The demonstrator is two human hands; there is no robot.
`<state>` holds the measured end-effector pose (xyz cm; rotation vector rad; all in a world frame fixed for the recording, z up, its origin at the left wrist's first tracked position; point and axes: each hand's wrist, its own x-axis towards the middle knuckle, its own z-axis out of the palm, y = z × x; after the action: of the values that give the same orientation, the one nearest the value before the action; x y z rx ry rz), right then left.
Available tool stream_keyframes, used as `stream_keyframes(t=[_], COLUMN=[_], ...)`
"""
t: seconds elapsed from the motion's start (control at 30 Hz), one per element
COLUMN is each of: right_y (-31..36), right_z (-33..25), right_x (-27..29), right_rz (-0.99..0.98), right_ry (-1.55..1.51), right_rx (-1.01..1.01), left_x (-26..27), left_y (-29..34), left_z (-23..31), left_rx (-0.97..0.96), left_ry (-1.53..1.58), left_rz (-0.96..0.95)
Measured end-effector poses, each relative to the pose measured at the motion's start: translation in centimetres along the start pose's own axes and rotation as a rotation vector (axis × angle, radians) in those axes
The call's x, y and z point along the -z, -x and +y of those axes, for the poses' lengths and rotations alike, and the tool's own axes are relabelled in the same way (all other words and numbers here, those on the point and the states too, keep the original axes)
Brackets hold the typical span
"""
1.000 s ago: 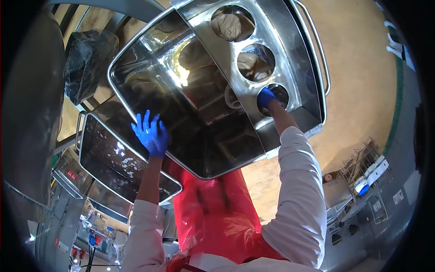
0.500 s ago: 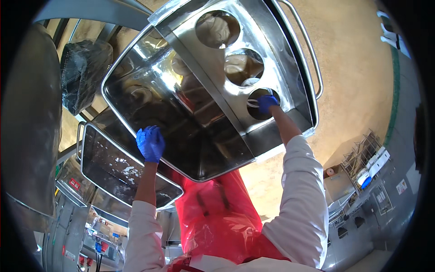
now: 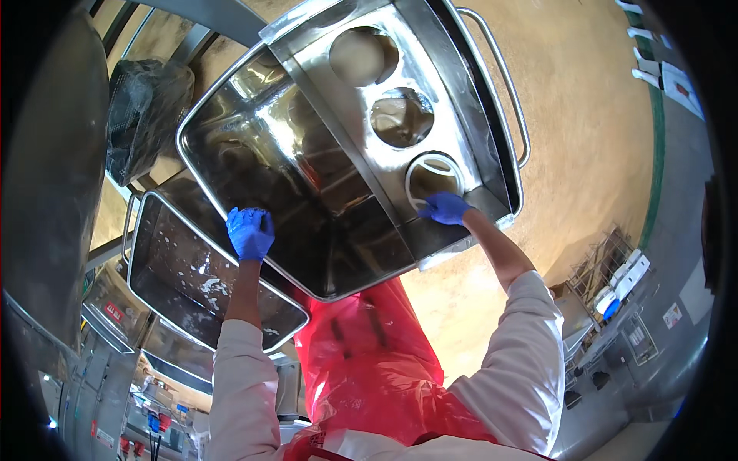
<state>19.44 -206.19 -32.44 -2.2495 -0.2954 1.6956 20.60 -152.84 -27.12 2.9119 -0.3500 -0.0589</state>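
Note:
A large shiny steel tub [image 3: 330,230] tilts in front of me. Along its right side runs a steel shelf [image 3: 361,104] with three round holes. Over the nearest hole lies a white ring [image 3: 458,173] with a curved bar across it. My right hand [image 3: 446,208], in a blue glove, pinches that ring at its near edge; the fingertips are partly hidden. My left hand [image 3: 250,233], also gloved in blue, is closed over the tub's left rim. Through the middle hole [image 3: 402,117] shiny reflections show, and the far hole [image 3: 363,58] has a pale round shape in it.
A second steel tub [image 3: 165,261] with white foam spots stands below left. Beyond it is a dark perforated crate [image 3: 146,115] wrapped in clear plastic. A bar handle [image 3: 503,81] runs along the tub's right side. Wire racks [image 3: 603,265] stand at the right, on the tan floor [image 3: 584,138].
My right hand has come up out of the nearest hole and moved toward me, bringing the white ring up over the opening. My left hand stays on the rim.

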Motion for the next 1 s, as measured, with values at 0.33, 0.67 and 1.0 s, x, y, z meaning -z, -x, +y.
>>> stream_keyframes(t=[0.33, 0.67, 1.0], right_y=[-2.8, -5.2, -6.9], right_z=[4.6, 4.8, -4.7], right_x=[0.6, -0.6, 5.1], right_rz=[0.133, 0.163, 0.712], right_ry=[0.418, 0.397, -0.92], right_rx=[0.106, 0.1, -0.006], left_x=[-0.2, 0.2, -0.7], left_y=[0.2, -0.9, -1.2], left_z=[-0.4, -0.5, -0.7], left_rx=[0.009, 0.092, 0.094], left_ry=[0.052, -0.001, -0.04], left_rz=[0.018, -0.125, -0.11])
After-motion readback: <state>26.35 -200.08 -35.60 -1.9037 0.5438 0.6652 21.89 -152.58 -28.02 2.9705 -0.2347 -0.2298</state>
